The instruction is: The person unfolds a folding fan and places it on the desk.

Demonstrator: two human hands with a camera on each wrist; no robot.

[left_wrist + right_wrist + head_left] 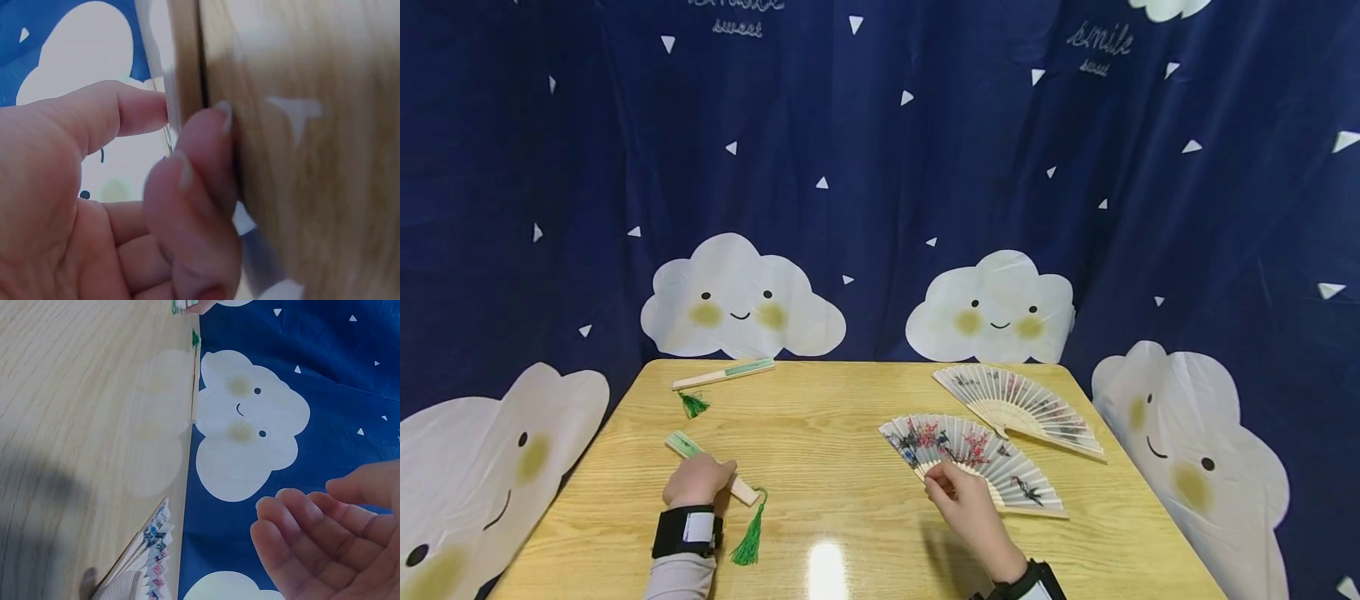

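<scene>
In the head view, my left hand (694,481) pinches a folded fan with a pale frame and green paper (682,444), its green tassel (750,533) lying on the table. The left wrist view shows thumb and fingers of that hand (137,169) on either side of the fan's edge (185,56). Over the spread white fan with flowers and birds (1030,479) is my right hand (967,508), its fingers loosely bent. In the right wrist view this hand (331,540) holds nothing and is apart from the fan (156,559).
A second folded fan (724,374) with a green tassel (693,404) lies at the table's back left. Another spread fan (1018,404) lies at the back right, behind the flowered one. The wooden table (820,442) stands against a dark blue cloth (880,208) with white clouds.
</scene>
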